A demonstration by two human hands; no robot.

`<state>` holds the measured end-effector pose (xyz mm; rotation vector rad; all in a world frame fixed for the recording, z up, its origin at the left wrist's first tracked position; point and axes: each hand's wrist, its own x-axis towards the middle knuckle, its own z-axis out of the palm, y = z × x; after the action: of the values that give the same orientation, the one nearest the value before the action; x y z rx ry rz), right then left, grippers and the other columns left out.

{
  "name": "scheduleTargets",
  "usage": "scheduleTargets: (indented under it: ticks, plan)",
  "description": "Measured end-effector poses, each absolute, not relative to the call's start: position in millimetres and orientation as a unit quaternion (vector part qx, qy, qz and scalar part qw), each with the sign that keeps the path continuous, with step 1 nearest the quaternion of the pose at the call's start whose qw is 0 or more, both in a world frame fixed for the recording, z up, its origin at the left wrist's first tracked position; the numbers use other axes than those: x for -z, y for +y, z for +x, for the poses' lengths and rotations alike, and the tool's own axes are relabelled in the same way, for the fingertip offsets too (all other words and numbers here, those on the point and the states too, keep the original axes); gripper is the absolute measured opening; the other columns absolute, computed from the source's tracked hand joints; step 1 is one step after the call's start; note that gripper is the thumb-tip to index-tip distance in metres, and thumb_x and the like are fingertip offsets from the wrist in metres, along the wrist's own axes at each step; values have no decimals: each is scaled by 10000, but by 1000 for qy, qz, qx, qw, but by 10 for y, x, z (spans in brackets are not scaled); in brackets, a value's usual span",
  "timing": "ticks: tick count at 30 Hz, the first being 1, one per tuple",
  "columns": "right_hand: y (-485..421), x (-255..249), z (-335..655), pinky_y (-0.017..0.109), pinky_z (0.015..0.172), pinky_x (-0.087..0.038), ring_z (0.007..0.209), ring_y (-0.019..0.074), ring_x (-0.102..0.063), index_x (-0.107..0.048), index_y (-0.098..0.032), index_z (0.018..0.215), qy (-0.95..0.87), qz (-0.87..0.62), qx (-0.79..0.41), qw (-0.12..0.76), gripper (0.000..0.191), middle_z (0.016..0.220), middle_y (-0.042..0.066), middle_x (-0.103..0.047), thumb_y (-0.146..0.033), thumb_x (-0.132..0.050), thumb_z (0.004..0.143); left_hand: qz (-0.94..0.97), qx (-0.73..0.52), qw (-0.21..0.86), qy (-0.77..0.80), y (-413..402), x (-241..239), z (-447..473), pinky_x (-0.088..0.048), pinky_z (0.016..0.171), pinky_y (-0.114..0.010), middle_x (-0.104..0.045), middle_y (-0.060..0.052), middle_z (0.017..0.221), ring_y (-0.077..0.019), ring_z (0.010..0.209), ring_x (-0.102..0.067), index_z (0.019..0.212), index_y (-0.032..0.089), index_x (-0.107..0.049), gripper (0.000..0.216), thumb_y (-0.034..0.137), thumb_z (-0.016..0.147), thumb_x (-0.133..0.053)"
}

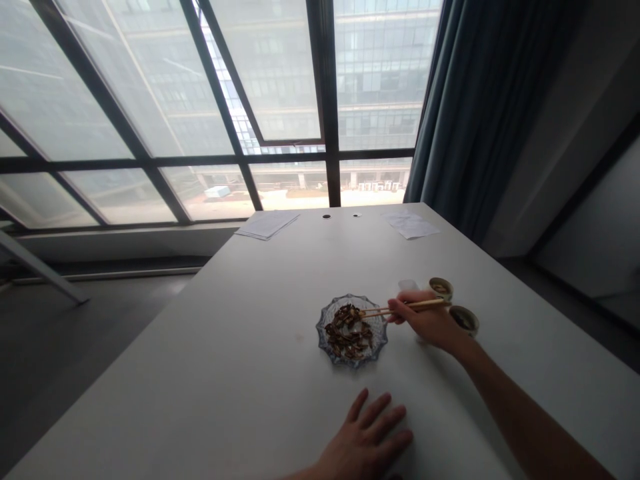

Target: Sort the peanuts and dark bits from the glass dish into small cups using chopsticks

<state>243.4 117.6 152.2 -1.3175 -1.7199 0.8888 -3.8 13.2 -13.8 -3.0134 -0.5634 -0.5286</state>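
My right hand (425, 319) is closed around a pair of wooden chopsticks (376, 311). Their tips reach into a scalloped clear glass dish (323, 343), touching small dark brown, dried-looking pieces (350, 343). Whether a piece is pinched between the tips is too small to tell. My left hand (367, 433) lies flat on the white table in front of the dish, fingers spread and holding nothing. Just beyond my right hand stand two small round containers, one with pale brownish contents (441, 288) and one with dark contents (464, 320); my wrist partly covers the darker one.
A small translucent piece (407, 285) lies behind my right hand. Paper sheets rest at the far left (267, 225) and far right (411, 223) of the white table (210, 360). Between them are two small round holes. Windows and a blue curtain (465, 120) stand beyond.
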Motion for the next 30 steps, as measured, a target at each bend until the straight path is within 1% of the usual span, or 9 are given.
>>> scheduleTargets:
  ticks: [3, 8, 12, 15, 18, 21, 24, 27, 30]
  plan:
    - [1160, -1692, 2679, 297, 630, -632, 744, 254, -811, -749, -214, 813, -633, -546, -317, 447, 396, 784, 73, -821, -580, -672, 941, -969, 167, 11, -181, 134, 129, -35, -223, 1260, -565, -430, -12, 1643, -307, 1491, -405, 1493, 273, -556, 492, 549, 1086, -566]
    - [1180, -1869, 3202, 287, 593, -642, 695, 262, -808, -734, -229, 739, -566, -612, -180, 522, 349, 737, 79, -808, -537, -726, 902, -968, 170, 10, -183, 135, 122, -33, -190, 1271, -556, -454, -10, 1628, -294, 1491, -406, 1483, 275, -564, 489, 552, 1080, -582]
    - [1253, -1816, 3493, 279, 557, -632, 628, 244, -791, -717, -212, 741, -538, -650, -100, 527, 329, 681, 74, -784, -490, -701, 916, -968, 172, 15, -182, 130, 109, -42, -191, 1272, -551, -456, -11, 1626, -292, 1494, -401, 1478, 274, -572, 477, 540, 1082, -583]
    - [1324, -1726, 3608, 275, 537, -619, 602, 241, -782, -701, -202, 740, -547, -664, -76, 504, 339, 635, 69, -761, -475, -668, 938, -968, 169, 20, -182, 127, 104, -43, -230, 1262, -553, -464, -17, 1621, -300, 1483, -415, 1469, 273, -584, 484, 539, 1066, -611]
    - [1370, -1679, 3635, 278, 550, -621, 621, 244, -787, -703, -203, 759, -552, -663, -61, 501, 334, 646, 70, -766, -479, -661, 942, -968, 170, 21, -182, 127, 113, -42, -250, 1255, -556, -465, -20, 1620, -302, 1476, -424, 1450, 273, -600, 474, 541, 1059, -619]
    - [1373, -1679, 3523, 294, 568, -636, 630, 247, -788, -720, -209, 784, -540, -643, -88, 536, 356, 699, 82, -788, -531, -682, 933, -969, 169, 18, -181, 127, 128, -44, -245, 1254, -562, -454, -15, 1627, -301, 1489, -405, 1465, 276, -585, 476, 546, 1072, -589]
    - [1337, -1663, 3223, 311, 601, -650, 652, 251, -793, -739, -217, 807, -546, -602, -170, 557, 392, 757, 91, -808, -590, -693, 922, -969, 167, 12, -181, 122, 137, -42, -237, 1254, -566, -446, -13, 1632, -300, 1496, -392, 1481, 279, -567, 485, 551, 1079, -570]
    - [1281, -1580, 2799, 319, 642, -652, 717, 256, -803, -758, -209, 854, -588, -547, -272, 529, 416, 799, 91, -820, -614, -688, 922, -968, 167, 9, -186, 116, 140, -38, -230, 1256, -569, -445, -7, 1633, -299, 1492, -399, 1480, 283, -565, 485, 554, 1078, -570]
    - [1216, -1456, 2408, 318, 696, -642, 764, 242, -803, -760, -204, 850, -648, -501, -339, 463, 426, 823, 86, -823, -596, -639, 963, -968, 165, 13, -187, 114, 145, -33, -237, 1254, -570, -438, -6, 1637, -303, 1487, -407, 1479, 284, -563, 494, 550, 1065, -597]
